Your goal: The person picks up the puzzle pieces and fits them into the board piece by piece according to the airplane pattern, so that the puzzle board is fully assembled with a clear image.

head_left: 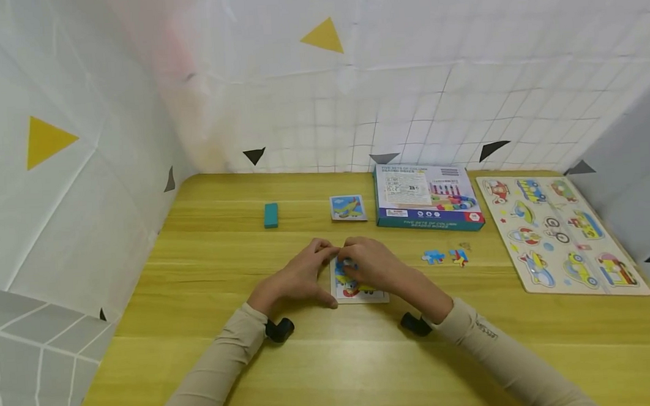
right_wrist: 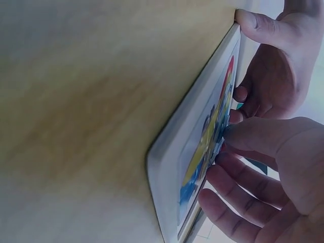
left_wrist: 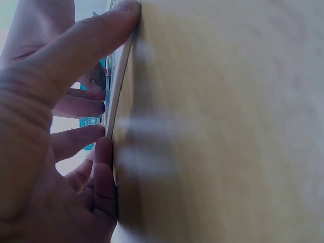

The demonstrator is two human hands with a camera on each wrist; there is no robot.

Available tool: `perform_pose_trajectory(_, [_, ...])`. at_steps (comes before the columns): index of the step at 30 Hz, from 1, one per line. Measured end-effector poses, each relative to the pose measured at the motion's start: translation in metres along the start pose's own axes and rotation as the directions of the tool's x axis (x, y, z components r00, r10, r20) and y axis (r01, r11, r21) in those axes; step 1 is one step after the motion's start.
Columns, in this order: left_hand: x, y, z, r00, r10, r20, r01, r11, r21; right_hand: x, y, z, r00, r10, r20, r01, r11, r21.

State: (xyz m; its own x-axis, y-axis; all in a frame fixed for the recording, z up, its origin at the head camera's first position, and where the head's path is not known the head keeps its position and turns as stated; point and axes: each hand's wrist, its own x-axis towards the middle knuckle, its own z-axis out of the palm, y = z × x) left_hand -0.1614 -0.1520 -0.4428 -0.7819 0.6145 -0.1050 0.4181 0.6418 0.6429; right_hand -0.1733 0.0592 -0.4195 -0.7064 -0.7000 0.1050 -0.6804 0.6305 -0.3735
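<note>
A small jigsaw board with a pale rim and a colourful picture lies flat on the table, partly covered by both hands. My left hand holds its left side, thumb at the near corner and fingers at the far edge. Over the board's upper part, my right hand pinches a puzzle piece against the picture; the fingers hide most of that piece. In the right wrist view, thumb and fingertips meet at the picture surface. Two loose puzzle pieces, one mostly blue and one red, yellow and blue, lie to the right.
Behind the board lies a square airplane picture card, with a teal block to its left. A beaded-toy box stands at the back right. A large wooden vehicle puzzle lies at the far right. Patterned sheeting rises behind the table.
</note>
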Motion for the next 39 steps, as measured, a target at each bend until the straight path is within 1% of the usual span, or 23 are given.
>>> perform_pose_trajectory(6, [0.001,0.001,0.000,1.000,0.008,0.004,-0.008,1.000,-0.012,0.001,0.003,0.001,1.000,-0.009,-0.017,0.009,1.000,-0.005])
perform_pose_trajectory(11, [0.003,0.003,-0.001,1.000,0.009,0.009,-0.009,1.000,0.004,0.001,0.006,0.003,0.999,-0.022,-0.031,0.022,1.000,-0.008])
perform_pose_trajectory(16, [0.002,0.002,-0.001,1.000,0.011,0.001,-0.011,1.000,0.004,0.002,0.007,0.003,1.000,-0.016,-0.021,0.015,1.000,-0.025])
perform_pose_trajectory(22, [0.001,0.000,0.002,1.000,0.012,-0.004,-0.012,1.000,-0.015,0.003,0.005,0.003,1.000,-0.006,0.016,0.007,0.999,-0.054])
perform_pose_trajectory(27, [0.002,0.000,0.003,1.000,0.020,-0.015,-0.020,1.000,-0.018,0.003,0.006,0.004,1.000,-0.001,0.001,0.001,0.998,-0.069])
perform_pose_trajectory(33, [0.003,-0.003,0.004,1.000,0.006,-0.007,-0.006,1.000,0.010,-0.003,0.007,0.003,0.999,-0.024,-0.022,0.023,0.998,-0.065])
perform_pose_trajectory(39, [0.001,-0.004,0.004,1.000,0.006,-0.005,-0.006,1.000,0.005,-0.017,0.007,0.000,0.998,-0.034,-0.055,0.029,0.996,-0.080])
